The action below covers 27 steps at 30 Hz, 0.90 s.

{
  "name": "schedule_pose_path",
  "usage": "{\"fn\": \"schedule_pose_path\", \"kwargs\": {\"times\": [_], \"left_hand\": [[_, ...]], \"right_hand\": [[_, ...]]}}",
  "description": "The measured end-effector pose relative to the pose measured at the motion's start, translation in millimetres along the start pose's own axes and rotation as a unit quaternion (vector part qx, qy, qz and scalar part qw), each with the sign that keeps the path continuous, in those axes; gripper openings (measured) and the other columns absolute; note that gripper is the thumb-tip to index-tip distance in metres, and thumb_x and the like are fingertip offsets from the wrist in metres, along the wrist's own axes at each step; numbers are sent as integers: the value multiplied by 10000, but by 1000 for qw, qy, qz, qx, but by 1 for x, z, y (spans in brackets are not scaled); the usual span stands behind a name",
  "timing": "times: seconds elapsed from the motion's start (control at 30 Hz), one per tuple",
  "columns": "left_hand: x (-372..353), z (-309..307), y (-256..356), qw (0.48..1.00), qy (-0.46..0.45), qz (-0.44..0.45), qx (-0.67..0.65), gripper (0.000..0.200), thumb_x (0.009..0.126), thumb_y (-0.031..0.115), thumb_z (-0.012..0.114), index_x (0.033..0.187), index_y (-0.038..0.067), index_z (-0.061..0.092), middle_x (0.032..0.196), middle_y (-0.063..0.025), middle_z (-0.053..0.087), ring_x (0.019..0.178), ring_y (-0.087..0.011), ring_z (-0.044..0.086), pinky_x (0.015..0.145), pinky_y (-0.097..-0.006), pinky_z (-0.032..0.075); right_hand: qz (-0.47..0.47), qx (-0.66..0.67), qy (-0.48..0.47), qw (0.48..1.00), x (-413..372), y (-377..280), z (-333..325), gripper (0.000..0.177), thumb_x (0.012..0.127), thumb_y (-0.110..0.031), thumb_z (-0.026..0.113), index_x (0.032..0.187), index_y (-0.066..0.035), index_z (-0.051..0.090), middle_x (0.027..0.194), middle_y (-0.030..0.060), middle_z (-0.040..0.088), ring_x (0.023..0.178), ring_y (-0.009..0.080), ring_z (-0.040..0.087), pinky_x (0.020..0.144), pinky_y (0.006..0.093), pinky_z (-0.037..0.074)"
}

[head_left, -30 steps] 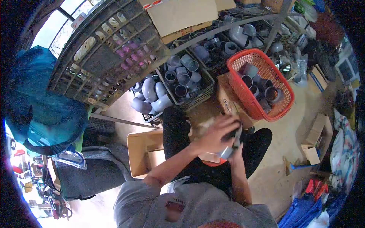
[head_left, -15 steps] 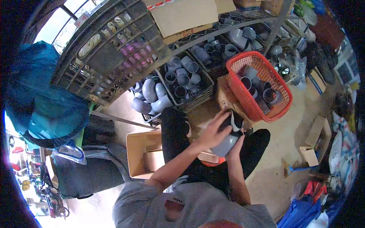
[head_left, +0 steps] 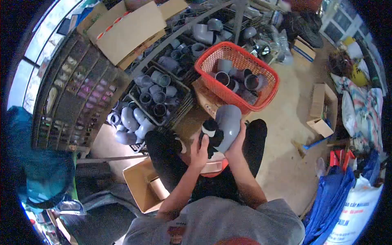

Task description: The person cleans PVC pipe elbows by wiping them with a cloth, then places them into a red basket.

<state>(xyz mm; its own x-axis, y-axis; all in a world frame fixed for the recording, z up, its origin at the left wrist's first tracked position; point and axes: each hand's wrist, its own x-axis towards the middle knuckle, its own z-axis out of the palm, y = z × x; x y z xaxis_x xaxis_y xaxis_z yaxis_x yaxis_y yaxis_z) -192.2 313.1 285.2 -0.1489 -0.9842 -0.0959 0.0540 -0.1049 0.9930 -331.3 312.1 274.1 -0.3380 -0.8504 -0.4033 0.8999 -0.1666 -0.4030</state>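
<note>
My right hand (head_left: 237, 143) is closed around a grey plastic pipe elbow (head_left: 228, 126), held up over my lap between my knees. A dark bundle with a white band (head_left: 210, 129), which looks like cloth, is in the grip of my left hand (head_left: 199, 151) and touches the elbow's left side. What lies under the bundle is hidden. Just beyond the elbow is a red plastic basket (head_left: 200, 65) with several grey pipe fittings (head_left: 222, 78) in it, resting on a cardboard box (head_left: 204, 96).
A black crate (head_left: 175, 108) of grey fittings stands front left, with loose elbows (head_left: 129, 118) beside it. An open cardboard box (head_left: 136, 175) is by my left knee. Farther right are another open box (head_left: 322, 108) and a blue-handled brush (head_left: 306, 146) on the floor.
The elbow has turned so its rounded grey side faces up. My left hand has moved from its top to its left side with the dark bundle. The whole view has swung right.
</note>
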Motion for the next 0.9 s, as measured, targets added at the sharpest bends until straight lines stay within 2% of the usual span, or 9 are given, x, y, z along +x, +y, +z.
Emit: {"fn": "schedule_pose_path", "kwargs": {"times": [0.2,0.23,0.37,0.43,0.53,0.77,0.8,0.83,0.9], "left_hand": [[13,-53,-16,958,-126,17,259,383,835,234,793,1126,14,678,1104,-165,697,1042,-273,666,950,-357,496],[16,-62,-42,939,-104,148,292,382,830,210,794,1136,15,675,1049,-146,714,1003,-278,684,938,-355,509],[0,-79,-74,973,-96,-42,203,348,852,167,767,1137,-5,665,1048,-181,698,991,-285,677,905,-362,509],[-7,-88,-112,973,-92,-27,211,353,855,169,765,1144,-7,664,1026,-186,700,972,-285,682,895,-364,513],[-16,-79,-126,971,-96,-14,217,367,861,178,760,1161,-9,662,1017,-194,702,961,-286,685,884,-368,515],[8,-80,-122,973,-96,-25,210,372,925,188,696,1239,6,620,1095,-159,692,1042,-246,651,916,-357,502],[13,-77,-126,996,-41,-69,43,399,935,174,681,1288,17,579,1158,-128,659,1089,-225,617,945,-341,484],[19,-75,-131,986,20,-110,-125,432,944,160,666,1336,29,539,1220,-96,625,1135,-205,582,975,-325,465],[33,-79,-152,993,-15,-84,-79,455,966,133,626,1387,46,477,1335,-55,528,1222,-170,497,1039,-299,413]], "right_hand": [[-50,7,3,999,40,-64,41,714,950,-652,419,1423,-119,469,1322,134,590,1217,323,571,1049,503,458],[-56,11,6,998,53,-79,58,705,952,-649,426,1420,-124,469,1326,128,588,1214,323,573,1042,513,463],[-83,-54,27,995,202,-103,36,711,934,-676,467,1393,-134,487,1347,110,578,1260,328,541,1089,548,400],[-68,-88,184,977,243,-103,62,720,922,-598,575,1418,-91,449,1428,161,493,1263,377,528,1014,684,393],[-48,-222,206,952,289,-92,53,713,909,-509,647,1420,-64,426,1426,204,463,1268,383,521,957,680,445],[-192,-343,-133,910,150,-29,38,501,955,-322,644,1316,-10,494,1207,140,622,1078,256,648,932,418,539],[-193,-359,-191,893,125,-15,17,418,970,-260,636,1298,-25,525,1173,112,642,1064,240,653,932,404,536],[-156,-477,-234,833,94,-10,12,463,970,-294,647,1329,-39,503,1197,113,636,1082,229,641,920,394,542],[0,-419,-232,878,76,36,-44,537,963,-353,657,1370,-58,467,1256,103,611,1103,208,626,921,368,539]]}}
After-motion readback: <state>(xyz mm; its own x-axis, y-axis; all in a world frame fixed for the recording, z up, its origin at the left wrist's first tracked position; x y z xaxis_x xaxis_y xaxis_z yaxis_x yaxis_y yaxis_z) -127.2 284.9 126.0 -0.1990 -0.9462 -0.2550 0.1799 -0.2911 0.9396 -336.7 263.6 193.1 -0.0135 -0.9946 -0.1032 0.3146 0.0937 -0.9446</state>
